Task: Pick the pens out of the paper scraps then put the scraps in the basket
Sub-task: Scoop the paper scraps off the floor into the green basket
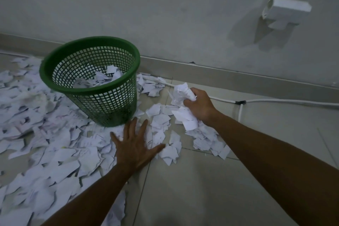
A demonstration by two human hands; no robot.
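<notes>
Floor (211, 189) first: pale tiles along a grey wall, and the paper scraps (55, 134) spread wide over the left half and thinning toward the right. The green mesh basket (117, 101) stands upright among them near the skirting, with a shallow layer of scraps already inside — partly filled, I judge, with most of the litter still out on the floor. No pens show anywhere I can see; whether any lie buried under the paper I cannot tell. A white cable (275, 102) runs along the wall base behind. I read the step in hand as gathering scraps. My right hand (200, 105) is closed round a crumpled bunch of scraps (181, 93), just right of the basket and low over the floor. My left hand (134, 145) is spread flat, fingers wide, pressed on loose scraps in front of the basket, gripping nothing. Next move, as I judge it — lift the right hand's bunch over the rim and release. Faint handwriting marks some scraps; none is legible. No brands or labels seen.
</notes>
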